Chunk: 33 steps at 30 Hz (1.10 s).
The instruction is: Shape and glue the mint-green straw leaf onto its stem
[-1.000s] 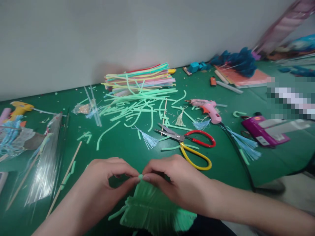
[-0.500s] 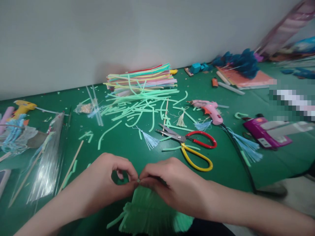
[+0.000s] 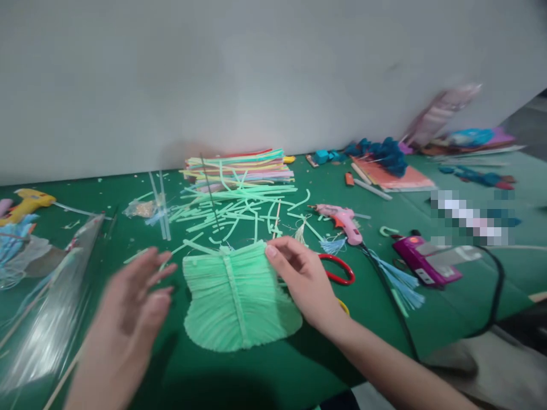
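**Green fan held up by right hand**

We pinch the fan (image 3: 239, 296) at its upper right edge with our right hand (image 3: 303, 279), thumb on the fringe, so it faces us above the bench's (image 3: 384, 319) near edge. Our left hand (image 3: 128, 319) hangs beside it, fingers spread, holding nothing. The fan is pale green, ribbed strips off a centre spine, rounded bottom. Scissors (image 3: 339, 273) lie partly behind our right hand.

Premises: a craft workshop. A green counter (image 3: 256, 376) set against a plain grey wall (image 3: 213, 74) carries a stack of coloured pipe cleaners (image 3: 239, 165), cut green scraps (image 3: 231, 208), a pink glue gun (image 3: 342, 219), a yellow glue gun (image 3: 28, 202), scissors (image 3: 339, 273) and blue tassels (image 3: 397, 279).
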Each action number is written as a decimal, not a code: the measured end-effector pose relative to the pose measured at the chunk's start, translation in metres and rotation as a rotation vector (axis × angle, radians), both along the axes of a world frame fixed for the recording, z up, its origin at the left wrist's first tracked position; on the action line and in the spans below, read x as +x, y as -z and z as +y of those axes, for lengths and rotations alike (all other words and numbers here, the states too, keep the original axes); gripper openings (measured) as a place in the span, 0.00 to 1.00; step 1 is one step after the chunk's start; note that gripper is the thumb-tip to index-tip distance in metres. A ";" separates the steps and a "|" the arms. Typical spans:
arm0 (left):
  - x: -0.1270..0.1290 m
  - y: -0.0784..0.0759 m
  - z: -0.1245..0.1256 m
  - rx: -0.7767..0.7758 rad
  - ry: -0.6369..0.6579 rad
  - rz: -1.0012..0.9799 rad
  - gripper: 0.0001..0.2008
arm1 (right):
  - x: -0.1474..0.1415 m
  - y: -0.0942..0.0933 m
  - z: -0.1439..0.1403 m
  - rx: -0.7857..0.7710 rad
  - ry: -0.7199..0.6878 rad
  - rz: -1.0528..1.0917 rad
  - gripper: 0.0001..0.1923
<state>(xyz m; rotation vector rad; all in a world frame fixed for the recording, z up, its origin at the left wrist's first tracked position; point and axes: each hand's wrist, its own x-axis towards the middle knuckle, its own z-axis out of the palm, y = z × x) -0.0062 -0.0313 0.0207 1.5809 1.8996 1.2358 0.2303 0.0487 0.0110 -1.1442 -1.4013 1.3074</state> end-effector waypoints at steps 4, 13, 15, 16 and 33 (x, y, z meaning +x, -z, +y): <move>0.025 0.032 0.016 -0.343 -0.038 -0.380 0.25 | -0.007 0.012 -0.008 -0.058 0.051 0.120 0.16; 0.036 0.035 0.017 -0.421 -0.018 -0.752 0.26 | -0.014 0.018 0.001 -0.128 0.072 0.286 0.12; 0.036 0.037 0.017 -0.411 -0.063 -0.806 0.26 | -0.013 0.019 0.001 -0.160 0.048 0.272 0.12; 0.035 0.037 0.017 -0.410 -0.086 -0.831 0.26 | -0.012 0.019 0.001 -0.190 0.031 0.265 0.13; 0.016 0.011 0.022 -0.605 0.371 -0.522 0.14 | 0.031 -0.010 -0.006 0.384 0.228 -0.241 0.11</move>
